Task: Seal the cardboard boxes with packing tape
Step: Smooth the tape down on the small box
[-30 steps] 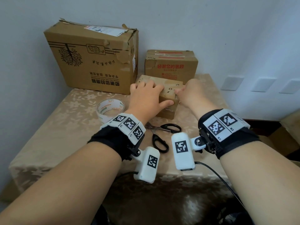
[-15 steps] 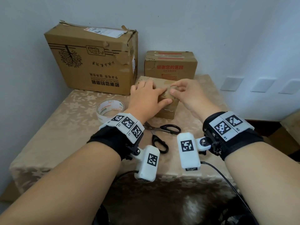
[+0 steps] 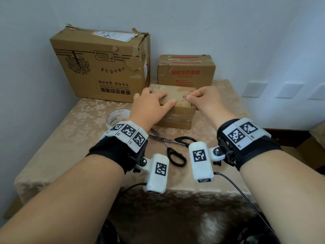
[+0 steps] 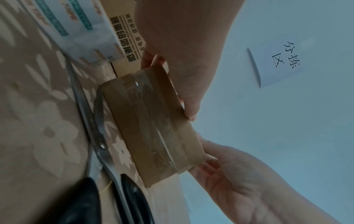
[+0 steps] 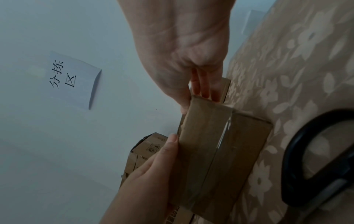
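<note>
A small brown cardboard box (image 3: 177, 110) sits mid-table, with clear tape along its near side (image 4: 162, 136). My left hand (image 3: 154, 103) lies flat on its top left part, fingers straight, thumb along the near top edge. My right hand (image 3: 192, 97) grips the box's right end. In the right wrist view its thumb (image 5: 184, 104) is on the top edge of the box (image 5: 220, 151) and its fingers (image 5: 205, 89) curl down behind that end. A roll of packing tape (image 3: 117, 117) lies left of the box, apart from both hands.
Black-handled scissors (image 3: 173, 147) lie open on the cloth just before the small box. A large worn carton (image 3: 105, 64) and a medium carton (image 3: 186, 73) stand against the back wall. The tablecloth's front edge (image 3: 123, 192) is under my wrists.
My right hand rose from the box's near right corner onto its top, then settled at the top right edge. My left hand stayed flat on the box.
</note>
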### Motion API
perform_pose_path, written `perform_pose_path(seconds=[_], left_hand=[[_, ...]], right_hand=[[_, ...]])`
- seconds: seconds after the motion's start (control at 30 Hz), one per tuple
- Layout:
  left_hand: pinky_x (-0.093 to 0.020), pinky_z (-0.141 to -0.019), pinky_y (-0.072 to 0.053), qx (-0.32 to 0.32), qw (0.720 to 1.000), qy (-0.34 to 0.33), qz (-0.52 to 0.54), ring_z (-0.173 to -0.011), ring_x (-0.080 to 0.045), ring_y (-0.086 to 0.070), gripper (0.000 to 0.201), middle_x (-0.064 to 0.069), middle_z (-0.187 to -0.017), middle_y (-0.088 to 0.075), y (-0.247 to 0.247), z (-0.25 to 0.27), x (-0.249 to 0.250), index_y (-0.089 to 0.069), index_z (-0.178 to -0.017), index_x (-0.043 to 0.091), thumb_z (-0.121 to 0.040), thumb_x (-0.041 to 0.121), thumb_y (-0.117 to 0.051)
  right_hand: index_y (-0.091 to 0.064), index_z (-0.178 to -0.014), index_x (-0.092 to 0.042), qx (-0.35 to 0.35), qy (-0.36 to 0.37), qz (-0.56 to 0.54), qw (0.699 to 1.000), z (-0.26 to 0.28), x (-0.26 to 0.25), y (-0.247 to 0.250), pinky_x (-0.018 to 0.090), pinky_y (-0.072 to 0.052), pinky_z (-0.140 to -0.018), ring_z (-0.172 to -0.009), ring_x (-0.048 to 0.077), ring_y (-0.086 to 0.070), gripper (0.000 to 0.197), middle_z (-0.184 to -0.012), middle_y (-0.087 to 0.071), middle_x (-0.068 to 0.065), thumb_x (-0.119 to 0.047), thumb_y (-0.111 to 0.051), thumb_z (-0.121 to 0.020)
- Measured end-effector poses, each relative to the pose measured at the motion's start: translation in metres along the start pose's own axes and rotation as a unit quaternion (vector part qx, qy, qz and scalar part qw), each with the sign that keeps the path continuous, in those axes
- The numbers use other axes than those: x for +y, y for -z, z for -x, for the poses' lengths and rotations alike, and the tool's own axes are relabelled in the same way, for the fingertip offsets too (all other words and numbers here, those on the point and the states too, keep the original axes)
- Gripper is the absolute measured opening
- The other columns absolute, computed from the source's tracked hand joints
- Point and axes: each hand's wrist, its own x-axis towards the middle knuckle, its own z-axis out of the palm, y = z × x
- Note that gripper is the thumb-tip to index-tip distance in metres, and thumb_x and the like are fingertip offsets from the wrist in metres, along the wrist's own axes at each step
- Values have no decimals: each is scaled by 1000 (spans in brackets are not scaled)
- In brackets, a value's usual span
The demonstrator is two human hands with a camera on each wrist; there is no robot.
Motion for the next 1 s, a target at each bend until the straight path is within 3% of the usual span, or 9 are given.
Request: perform_pose_path(seconds=[0.13,0.33,0.4,0.5,0.6,0.67,0.77,0.9,1.0], left_hand=[[-39,-107,-27,2,1000,3,-4,-129,-36,-31,58,-7,-147,-34,0,1,1,-45,-138,37,-88,66,-41],[-39,-108,-27,13,1000,2,18,-129,-36,-31,58,-6,-147,-35,-1,1,-1,-47,-137,37,-88,66,-42],[-40,-109,-26,13,999,4,31,-131,-35,-30,57,-6,-147,-34,0,1,-2,-48,-137,36,-88,65,-43],[-47,-114,-20,17,999,-28,1,-139,-30,-23,54,-3,-151,-31,1,0,0,-47,-137,39,-90,64,-41],[-53,-117,-5,-12,996,-94,2,-144,-22,-14,47,3,-155,-25,-2,1,8,-46,-136,42,-92,59,-41],[-54,-115,0,-28,994,-107,-7,-144,-20,-16,43,5,-154,-27,-6,2,12,-45,-135,46,-94,56,-41],[-53,-115,-1,-21,994,-108,-17,-141,-19,-21,41,6,-150,-34,-9,2,13,-44,-135,48,-95,54,-41],[-52,-115,-1,-13,994,-109,-16,-141,-18,-21,40,7,-149,-35,-9,3,13,-45,-134,48,-95,53,-42],[-53,-115,-1,-15,994,-110,-22,-141,-18,-22,40,7,-149,-35,-9,4,13,-45,-135,48,-95,53,-41]], right_hand=[[-64,-66,-21,11,-3,11,1000,0,1,-2,40,-52,-92,-94,19,-63,22,-77,-62,-7,-17,-70,-86],[-64,-83,-20,15,2,0,1000,-1,5,-1,39,-53,-89,-92,16,-61,5,-87,-62,-7,-21,-67,-88],[-64,-92,-21,9,-16,-45,999,1,5,4,41,-56,-86,-95,18,-63,4,-97,-64,-1,-24,-62,-92],[-64,-109,-21,-37,-27,-78,996,7,7,14,42,-56,-87,-104,20,-62,17,-112,-64,3,-26,-61,-93],[-60,-125,-11,-77,3,-39,996,14,6,20,35,-55,-88,-102,16,-60,35,-119,-61,3,-18,-65,-91],[-63,-119,-7,-70,18,-11,997,17,4,19,35,-56,-87,-98,19,-62,30,-113,-64,6,-12,-66,-90],[-65,-89,-11,-29,18,3,999,17,4,16,43,-56,-85,-90,25,-66,4,-91,-66,7,-11,-68,-87],[-63,-69,-14,-9,-7,27,1000,10,5,11,46,-55,-85,-89,26,-67,18,-83,-68,7,-15,-71,-85],[-63,-66,-12,-15,-38,55,998,4,2,8,47,-57,-81,-80,29,-69,22,-71,-66,8,-17,-68,-87]])
